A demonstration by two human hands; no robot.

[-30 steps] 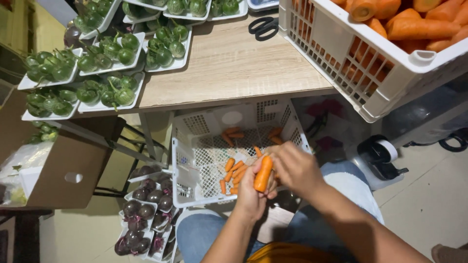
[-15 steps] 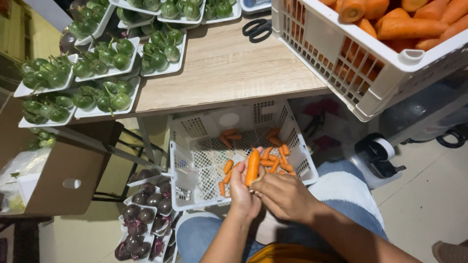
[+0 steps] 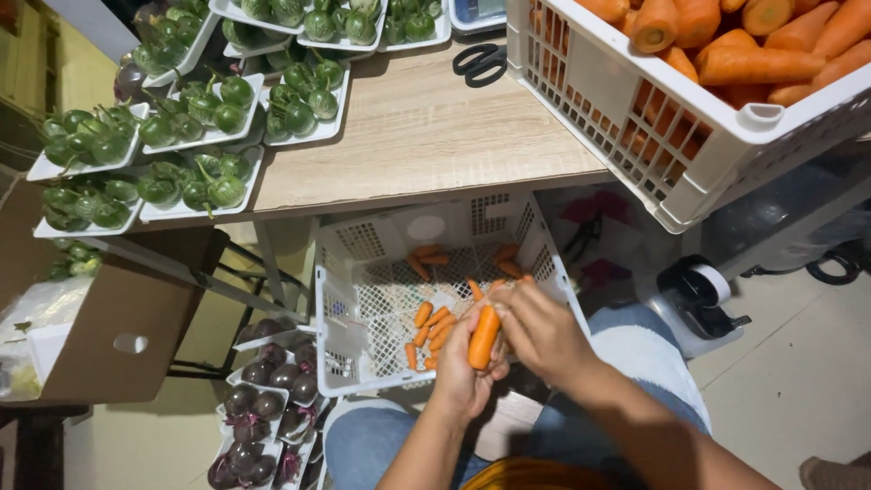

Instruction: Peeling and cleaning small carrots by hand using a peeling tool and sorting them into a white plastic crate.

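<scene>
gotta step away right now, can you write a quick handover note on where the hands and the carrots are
Left hand: holds one carrot upright over the white basket on the lap.
Right hand: closed around the carrot's top end; whether it holds a tool cannot be seen.
Done: small carrot pieces lie scattered in the basket.
Left: the big white crate on the table is heaped with whole carrots.
Nearby: black scissors on the table, trays of green eggplants to the left.

Trimmings crate (image 3: pixel 363 299) below table (image 3: pixel 426 136) edge; carrot crate (image 3: pixel 653 136) on table (right)
</scene>
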